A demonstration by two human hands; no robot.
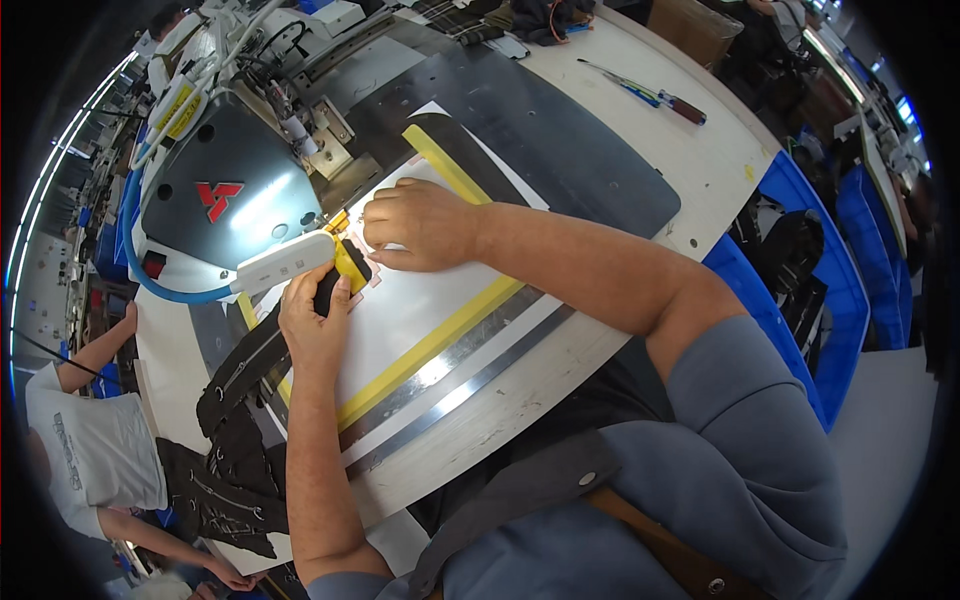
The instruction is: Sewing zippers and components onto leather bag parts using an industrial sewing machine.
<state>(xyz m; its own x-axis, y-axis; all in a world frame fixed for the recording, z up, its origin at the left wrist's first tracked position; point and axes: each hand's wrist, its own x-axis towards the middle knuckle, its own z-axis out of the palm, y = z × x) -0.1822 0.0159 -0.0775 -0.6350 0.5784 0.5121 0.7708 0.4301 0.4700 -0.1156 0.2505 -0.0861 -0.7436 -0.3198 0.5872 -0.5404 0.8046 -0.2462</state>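
My left hand (315,315) is closed on the end of a black fabric strip (243,370) that carries a zipper and trails down to the left. Its fingertips lie beside a small yellow and black piece (352,265) on a white template sheet (400,310) edged with yellow tape. Just to the right, my right hand (425,225) rests on the sheet with curled fingers and its thumb near that piece. What its fingers hold, if anything, is hidden. A white lamp (287,262) on a blue flexible tube shines over the spot, close above my left fingertips.
A sewing machine head with a dark cover (235,185) stands at the back left. Screwdrivers (685,108) lie on the table at the far right. Blue bins (845,300) stand off the right edge. More black zippered fabric (215,490) hangs at the left, near another person (95,440).
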